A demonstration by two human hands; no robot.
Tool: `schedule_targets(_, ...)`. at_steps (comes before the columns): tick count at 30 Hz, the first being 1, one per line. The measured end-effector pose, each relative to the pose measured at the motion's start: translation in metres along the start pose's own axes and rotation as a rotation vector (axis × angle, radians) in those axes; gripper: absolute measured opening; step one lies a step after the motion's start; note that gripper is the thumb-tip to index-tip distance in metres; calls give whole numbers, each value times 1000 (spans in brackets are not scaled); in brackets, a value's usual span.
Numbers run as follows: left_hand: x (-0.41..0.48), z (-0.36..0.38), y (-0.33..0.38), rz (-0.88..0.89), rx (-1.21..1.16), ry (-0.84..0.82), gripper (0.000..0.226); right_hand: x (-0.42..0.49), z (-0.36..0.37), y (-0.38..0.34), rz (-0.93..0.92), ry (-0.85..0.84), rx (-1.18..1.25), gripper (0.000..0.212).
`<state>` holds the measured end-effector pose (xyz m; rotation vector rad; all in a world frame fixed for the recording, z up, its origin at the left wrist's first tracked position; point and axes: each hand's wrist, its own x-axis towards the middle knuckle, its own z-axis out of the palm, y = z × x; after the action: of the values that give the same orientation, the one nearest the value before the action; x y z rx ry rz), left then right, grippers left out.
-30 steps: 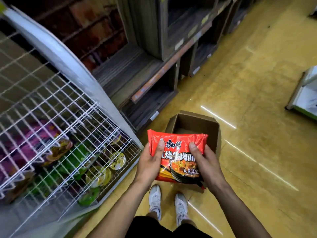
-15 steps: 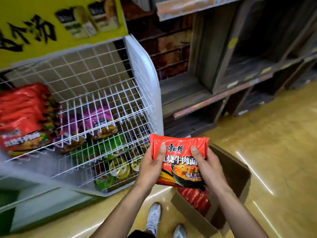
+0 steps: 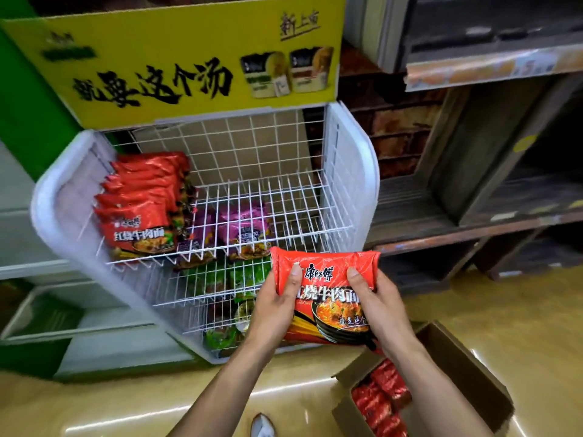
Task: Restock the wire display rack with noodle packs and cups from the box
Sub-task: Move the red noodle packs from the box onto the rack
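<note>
The left hand (image 3: pixel 277 307) and right hand (image 3: pixel 378 307) clamp the side edges of one red pack (image 3: pixel 328 279), thumbs on its front. The pack is held in the air before the rack's (image 3: pixel 353 171) near right corner, just left of the box (image 3: pixel 457 357). A row of packs (image 3: pixel 138 200) stands at the top shelf's left.

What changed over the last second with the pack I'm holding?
The red noodle pack moved from above the box up and left, to the front of the wire rack. Nothing was taken or let go: left hand and right hand keep their grip on it. The box stays on the floor.
</note>
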<state>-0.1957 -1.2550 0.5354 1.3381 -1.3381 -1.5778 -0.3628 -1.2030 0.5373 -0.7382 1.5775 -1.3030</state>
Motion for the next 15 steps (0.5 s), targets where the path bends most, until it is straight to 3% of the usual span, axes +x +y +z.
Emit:
schedule_targets(10,39,-66,27,63,3,45,33,38,72,-27,-55,-15,-71,24)
schedule_targets(15,57,-101,36,86,-14,58,41,55,106,-38,-104,-45,-127,26)
